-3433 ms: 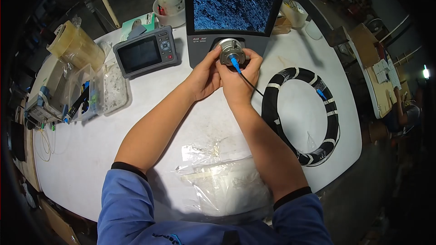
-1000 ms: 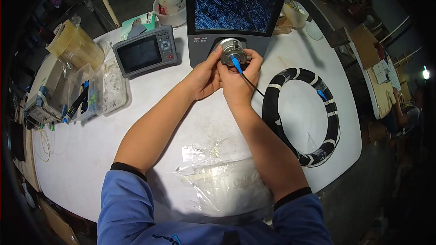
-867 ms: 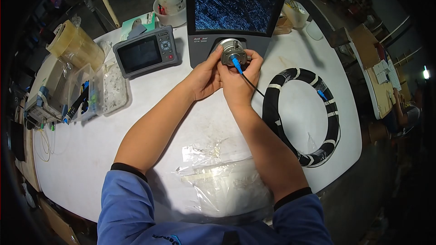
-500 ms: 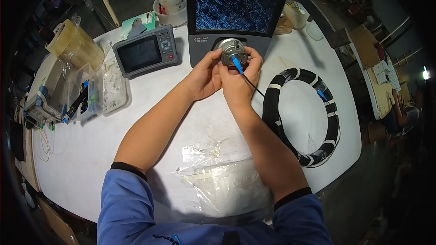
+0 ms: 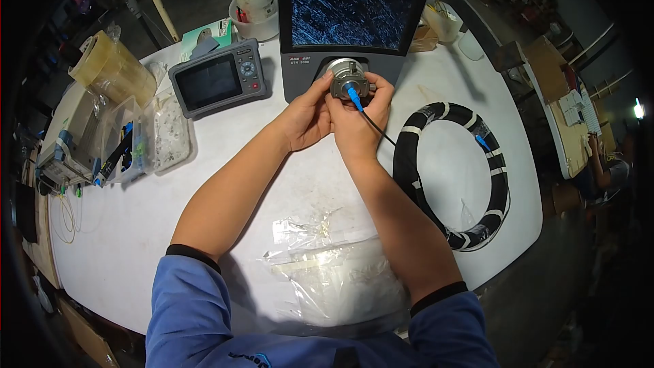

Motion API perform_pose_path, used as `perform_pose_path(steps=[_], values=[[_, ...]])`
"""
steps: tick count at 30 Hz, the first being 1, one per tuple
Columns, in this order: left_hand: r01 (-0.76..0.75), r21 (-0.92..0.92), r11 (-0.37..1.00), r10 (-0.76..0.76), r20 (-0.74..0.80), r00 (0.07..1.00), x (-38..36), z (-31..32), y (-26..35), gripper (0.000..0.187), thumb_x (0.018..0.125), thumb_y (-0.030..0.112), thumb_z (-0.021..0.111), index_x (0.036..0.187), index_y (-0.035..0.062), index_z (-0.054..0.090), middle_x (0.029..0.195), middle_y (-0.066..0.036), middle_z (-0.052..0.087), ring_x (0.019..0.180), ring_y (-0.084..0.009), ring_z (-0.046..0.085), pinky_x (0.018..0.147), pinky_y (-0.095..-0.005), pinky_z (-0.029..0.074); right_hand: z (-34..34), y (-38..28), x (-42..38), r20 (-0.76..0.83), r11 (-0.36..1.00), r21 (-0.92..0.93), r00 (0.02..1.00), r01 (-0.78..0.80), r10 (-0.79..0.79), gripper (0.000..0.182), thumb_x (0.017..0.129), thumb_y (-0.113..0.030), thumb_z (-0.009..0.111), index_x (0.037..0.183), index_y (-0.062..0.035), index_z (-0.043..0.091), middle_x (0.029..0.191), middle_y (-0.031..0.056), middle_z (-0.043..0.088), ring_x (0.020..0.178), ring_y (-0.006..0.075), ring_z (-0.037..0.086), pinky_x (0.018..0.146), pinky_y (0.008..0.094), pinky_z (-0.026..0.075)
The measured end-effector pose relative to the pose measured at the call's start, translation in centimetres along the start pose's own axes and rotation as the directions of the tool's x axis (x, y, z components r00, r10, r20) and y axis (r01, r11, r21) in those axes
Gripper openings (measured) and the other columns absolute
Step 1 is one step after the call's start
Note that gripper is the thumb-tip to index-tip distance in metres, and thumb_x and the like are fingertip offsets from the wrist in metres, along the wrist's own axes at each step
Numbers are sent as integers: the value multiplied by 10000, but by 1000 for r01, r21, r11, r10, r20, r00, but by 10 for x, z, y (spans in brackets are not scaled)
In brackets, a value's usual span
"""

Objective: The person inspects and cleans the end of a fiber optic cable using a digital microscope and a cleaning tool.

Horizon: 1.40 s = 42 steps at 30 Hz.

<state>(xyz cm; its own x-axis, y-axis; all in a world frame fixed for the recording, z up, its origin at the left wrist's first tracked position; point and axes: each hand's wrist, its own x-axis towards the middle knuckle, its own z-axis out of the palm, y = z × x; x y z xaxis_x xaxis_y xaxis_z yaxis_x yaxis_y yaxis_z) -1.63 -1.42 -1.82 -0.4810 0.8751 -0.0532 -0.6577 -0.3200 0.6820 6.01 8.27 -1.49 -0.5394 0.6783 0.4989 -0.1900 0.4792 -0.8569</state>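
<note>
A dark grey inspection scope [image 5: 293, 71] stands at the table's back, its screen [image 5: 351, 3] showing a bluish, scratched texture. On its front sits a round metal connector mount [image 5: 345, 79] with small knobs. A blue fibre connector [image 5: 353, 95] is in this mount, and its black cable [image 5: 373, 123] runs to the right. My left hand [image 5: 308, 117] grips the mount's left side with thumb and fingers. My right hand [image 5: 362, 121] is closed around its right side, at a small knob. Some fingertips are hidden behind the mount.
Right of my arm lies a taped black cable coil [image 5: 407, 146] with another blue connector [image 5: 482, 142]. A handheld tester [image 5: 214, 76], tape rolls [image 5: 112, 71] and a clear box [image 5: 129, 136] are at left. A plastic-wrapped bundle [image 5: 340, 283] lies in front.
The view has shifted very slightly. Both hands stay on the mount with almost no visible movement, and the texture on the screen looks much the same.
</note>
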Motion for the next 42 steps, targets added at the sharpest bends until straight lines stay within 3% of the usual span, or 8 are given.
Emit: perform_pose_path(steps=[9, 11, 12, 14, 17, 32, 38, 42], values=[[23, 41, 999, -22, -45, 999, -3, 14, 5, 611, 1088, 581, 453, 1456, 98, 513, 1357, -117, 640, 1242, -212, 654, 1097, -380, 536, 3, 1, -1, -4, 999, 5, 999, -53, 53, 654, 702, -121, 909, 1206, -22, 504, 1187, 188, 559, 1096, 361, 596, 930, 451, 499], [16, 51, 999, -14, -45, 999, -3, 19, 6, 619, 1086, 597, 440, 1455, 105, 515, 1357, -113, 641, 1240, -211, 655, 1092, -379, 537, 6, 4, -1, -72, 990, -130, 995, 58, -68, 694, 706, -151, 934, 1234, -15, 505, 1084, 165, 645, 961, 267, 672, 858, 392, 545], [27, 65, 997, -23, -52, 998, -3, 20, 7, 627, 1084, 608, 433, 1457, 110, 514, 1357, -110, 641, 1240, -211, 655, 1088, -379, 538, 5, 2, -1, -72, 990, -130, 995, 58, -68, 694, 706, -151, 934, 1234, -15, 505, 1084, 165, 645, 961, 267, 672, 858, 392, 545], [37, 80, 996, -32, -61, 998, -3, 22, 8, 635, 1082, 619, 426, 1459, 115, 514, 1357, -108, 641, 1241, -211, 655, 1083, -379, 539, 4, -2, 0, -28, 998, -58, 1000, -10, 8, 655, 695, -103, 898, 1209, -35, 498, 1197, 186, 544, 1128, 381, 570, 950, 471, 480], [41, 119, 992, -27, -113, 993, -4, 23, 7, 643, 1079, 624, 428, 1467, 117, 508, 1358, -108, 640, 1245, -211, 653, 1079, -379, 540, 3, 0, 0, -18, 998, -52, 1000, 25, -26, 650, 703, -85, 893, 1225, -48, 508, 1215, 180, 540, 1140, 383, 563, 952, 472, 479], [26, 9, 1000, -26, 21, 999, 1, 3, 2, 634, 1081, 577, 462, 1470, 78, 497, 1396, -149, 622, 1280, -252, 634, 1139, -413, 493, -2, -2, 2, 29, 995, -41, 996, 89, -88, 624, 731, -41, 868, 1258, -54, 534, 1254, 178, 539, 1198, 390, 562, 992, 474, 489], [29, 93, 995, -21, -82, 996, -2, 22, 6, 668, 1065, 625, 458, 1464, 91, 508, 1380, -125, 630, 1276, -229, 635, 1110, -396, 516, -1, -11, 1, 7, 996, -85, 1000, 26, -26, 623, 723, -83, 874, 1231, -45, 515, 1240, 185, 527, 1185, 394, 560, 987, 478, 485], [16, 111, 994, -5, -92, 996, -2, 20, 6, 651, 1069, 615, 464, 1462, 98, 511, 1369, -117, 630, 1261, -221, 639, 1093, -393, 530, -2, -10, 3, 10, 992, -101, 997, 80, -79, 628, 727, -79, 880, 1239, -48, 518, 1243, 184, 523, 1187, 395, 558, 990, 478, 482]])
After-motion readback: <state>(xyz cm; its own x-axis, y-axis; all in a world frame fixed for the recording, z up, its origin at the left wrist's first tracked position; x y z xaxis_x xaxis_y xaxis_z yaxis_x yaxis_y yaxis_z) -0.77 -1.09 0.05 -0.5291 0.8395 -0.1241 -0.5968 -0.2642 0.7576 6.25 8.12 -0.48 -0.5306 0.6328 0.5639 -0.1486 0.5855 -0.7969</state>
